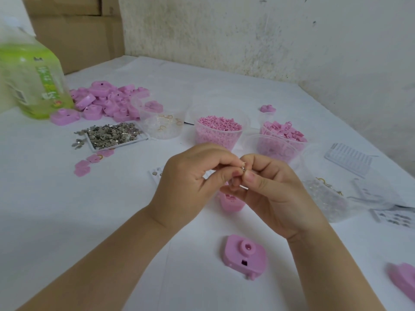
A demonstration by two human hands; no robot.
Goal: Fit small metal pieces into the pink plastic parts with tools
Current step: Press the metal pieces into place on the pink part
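White table, both hands on metal piece

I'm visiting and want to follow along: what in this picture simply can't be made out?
All in the head view:
The metal piece: tiny, mostly covered by fingertips of the left hand and right hand pinching it.
The pink part beneath the hands: largely hidden by them.
The pink piece at the right edge: cut off, blurred.
The green bottle label: blurred, unreadable.

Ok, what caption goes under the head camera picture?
Left hand and right hand pinch a small metal piece over a pink plastic part on the white table.
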